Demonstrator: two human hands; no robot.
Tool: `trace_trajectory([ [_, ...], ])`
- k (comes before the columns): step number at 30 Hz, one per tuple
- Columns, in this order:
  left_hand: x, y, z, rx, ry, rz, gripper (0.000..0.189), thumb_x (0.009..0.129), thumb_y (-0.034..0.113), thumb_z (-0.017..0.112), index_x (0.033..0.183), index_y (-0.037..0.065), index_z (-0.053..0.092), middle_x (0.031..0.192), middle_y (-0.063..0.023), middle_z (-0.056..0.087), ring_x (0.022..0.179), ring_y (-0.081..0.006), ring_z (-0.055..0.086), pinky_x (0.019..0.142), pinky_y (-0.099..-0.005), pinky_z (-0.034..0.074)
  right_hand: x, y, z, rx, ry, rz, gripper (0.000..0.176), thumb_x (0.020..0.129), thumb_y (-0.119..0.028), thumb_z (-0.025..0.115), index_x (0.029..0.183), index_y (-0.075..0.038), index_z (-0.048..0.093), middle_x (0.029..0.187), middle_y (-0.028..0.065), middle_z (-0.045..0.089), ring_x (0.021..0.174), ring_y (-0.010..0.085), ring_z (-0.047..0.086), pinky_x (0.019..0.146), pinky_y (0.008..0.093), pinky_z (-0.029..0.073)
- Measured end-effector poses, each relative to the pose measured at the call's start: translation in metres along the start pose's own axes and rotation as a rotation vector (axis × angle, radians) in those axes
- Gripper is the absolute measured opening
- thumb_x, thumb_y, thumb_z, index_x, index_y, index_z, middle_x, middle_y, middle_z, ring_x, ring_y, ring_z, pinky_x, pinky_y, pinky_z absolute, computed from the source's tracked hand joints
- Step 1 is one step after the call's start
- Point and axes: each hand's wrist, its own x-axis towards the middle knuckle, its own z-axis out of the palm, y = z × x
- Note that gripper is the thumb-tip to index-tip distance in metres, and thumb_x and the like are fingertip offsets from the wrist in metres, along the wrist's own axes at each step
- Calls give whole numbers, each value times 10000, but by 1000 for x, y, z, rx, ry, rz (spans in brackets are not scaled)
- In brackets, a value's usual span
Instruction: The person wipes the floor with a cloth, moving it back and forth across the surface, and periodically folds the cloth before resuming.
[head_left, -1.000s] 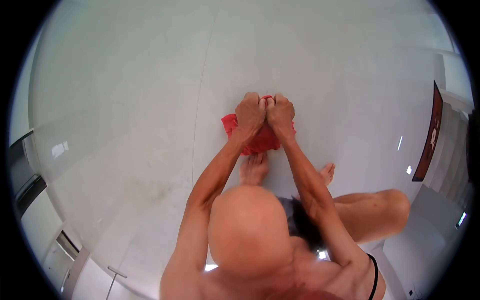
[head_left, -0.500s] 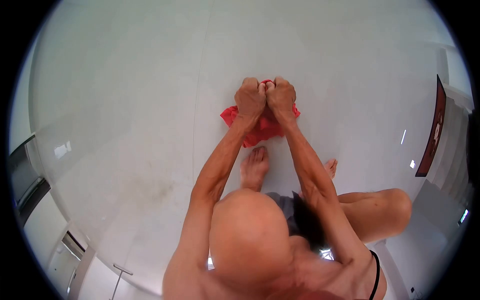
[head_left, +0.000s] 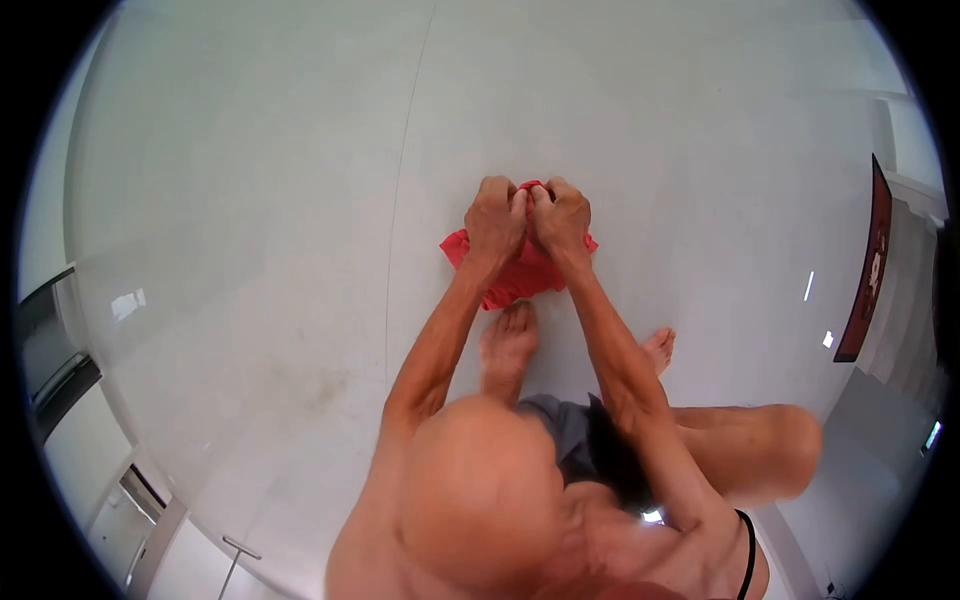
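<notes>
Red cloth (head_left: 515, 282), one piece, lies bunched on the pale tiled floor (head_left: 250, 200). I count two hands on it: my left hand (head_left: 495, 222) clenched over its upper left, my right hand (head_left: 561, 218) clenched beside it, knuckles touching, both gripping the fabric. Two bare feet show: left foot (head_left: 507, 342) just below the cloth, right foot (head_left: 655, 348) to its lower right.

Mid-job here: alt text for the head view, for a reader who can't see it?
Side by side with fingers curled, left hand and right hand grip a crumpled red cloth against a pale glossy floor. The person crouches over it with arms stretched forward, one bare foot close to the cloth.
</notes>
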Motion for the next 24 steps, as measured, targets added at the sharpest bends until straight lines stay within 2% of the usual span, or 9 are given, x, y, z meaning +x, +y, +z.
trace_trajectory([
  [3,-6,-1,2,-111,157,41,159,925,139,736,1009,14,685,1013,-151,699,852,-339,694,780,-450,561,-9,7,2,-26,153,-130,157,959,-163,726,980,-7,727,962,175,745,825,347,714,754,449,551],
  [6,-6,-2,-6,-113,52,90,188,906,87,729,1077,19,694,998,-144,689,860,-322,687,795,-437,569,-15,9,-3,270,137,-152,156,973,-154,672,1032,-21,730,986,193,709,883,402,678,783,496,532],
  [10,-10,-9,-9,-44,21,218,204,870,36,699,1072,28,675,1033,-140,669,957,-334,662,821,-442,560,-26,15,-7,355,74,-122,147,973,-83,655,1091,-22,718,1045,184,728,937,382,701,827,462,555],
  [12,-17,-7,-9,-44,38,232,217,849,14,688,1064,31,666,1054,-141,659,1013,-345,646,839,-444,556,-33,16,-12,362,79,-160,152,976,-51,643,1110,-20,708,1047,179,733,953,370,714,847,444,565],
  [15,-28,-5,-4,-57,124,299,212,838,-13,675,1044,30,653,1097,-142,655,1052,-363,630,867,-457,549,-44,18,-14,415,61,-112,166,985,-24,610,1121,-13,704,1045,169,738,931,328,726,843,419,577],
  [18,-33,-6,2,10,219,417,232,832,-38,682,1053,29,660,1111,-147,664,1040,-364,639,859,-458,556,-46,19,-13,507,80,-88,188,995,-5,580,1136,-6,704,1028,146,753,912,259,731,833,368,586],
  [21,-37,-8,6,59,248,483,254,824,-66,691,1058,29,669,1126,-148,671,1034,-360,647,844,-450,564,-46,17,-25,597,38,21,192,1017,-17,561,1142,1,706,996,117,762,900,193,720,825,333,586],
  [24,-39,-7,4,60,295,543,266,818,-77,701,1061,30,675,1116,-144,671,1022,-357,652,825,-439,569,-46,17,-28,623,114,48,161,1077,-61,577,1106,7,720,942,41,735,832,97,669,780,276,573],
])
